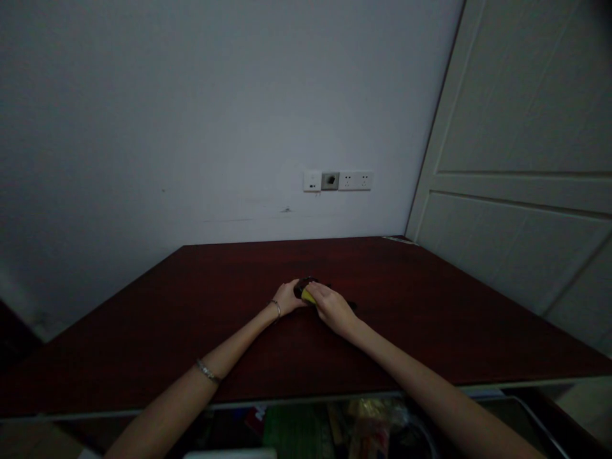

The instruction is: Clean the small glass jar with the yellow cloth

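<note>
Now | hands (288,298) (335,312) hold dark object (299,288), yellow pad (306,296) | red packet (253,421): lettering unreadable

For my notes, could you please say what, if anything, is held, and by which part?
The right hand holds a yellow item, exact part hidden; the left hand, a dark object by its left side.

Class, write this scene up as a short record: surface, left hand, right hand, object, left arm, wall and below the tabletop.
Surface: dark red tabletop
Left hand: against a dark object; grip unclear
Right hand: holding a yellow piece at the dark object
Object: too dark to identify
Left arm: two bracelets, one at the wrist, one on the forearm
Wall: row of socket plates
Below: assorted items, one green
</note>
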Demonstrator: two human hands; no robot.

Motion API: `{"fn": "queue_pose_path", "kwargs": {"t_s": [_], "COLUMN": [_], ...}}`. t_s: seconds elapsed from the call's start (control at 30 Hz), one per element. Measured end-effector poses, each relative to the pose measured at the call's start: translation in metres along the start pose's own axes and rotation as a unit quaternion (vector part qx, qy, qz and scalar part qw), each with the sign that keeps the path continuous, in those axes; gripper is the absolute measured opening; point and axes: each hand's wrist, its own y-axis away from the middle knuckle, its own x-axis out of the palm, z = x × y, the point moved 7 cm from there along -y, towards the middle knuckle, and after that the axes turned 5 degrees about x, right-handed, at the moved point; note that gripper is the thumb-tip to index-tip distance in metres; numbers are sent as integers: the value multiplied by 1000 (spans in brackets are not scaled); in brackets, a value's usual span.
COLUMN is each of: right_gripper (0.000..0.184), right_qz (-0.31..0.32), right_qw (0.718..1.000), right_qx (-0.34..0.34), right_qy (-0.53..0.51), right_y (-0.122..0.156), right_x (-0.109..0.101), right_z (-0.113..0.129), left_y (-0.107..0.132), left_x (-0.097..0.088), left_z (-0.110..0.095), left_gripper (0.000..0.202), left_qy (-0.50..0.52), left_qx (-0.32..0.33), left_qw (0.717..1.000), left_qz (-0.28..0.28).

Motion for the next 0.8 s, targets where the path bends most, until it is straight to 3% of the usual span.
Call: {"fn": "queue_pose_path", "kwargs": {"t_s": [0.23, 0.6, 0.8], "right_gripper": [51, 48, 42], "right_qz": [27, 24, 35], "right_qw": [996, 993, 994], "right_qx": [-89, -116, -90], "right_qy": [16, -23, -48], "right_y": [-9, 2, 2], "right_x": [10, -11, -18], "right_z": [26, -6, -20], "left_y": [0, 1, 3], "left_x": [1, -1, -4], "left_z": [0, -4, -7], "left_gripper": [50, 58, 64], "left_qy": [-11, 39, 35], "left_qx": [36, 12, 10], "left_qw": [999, 999, 999], "left_qz": [13, 3, 0]}}
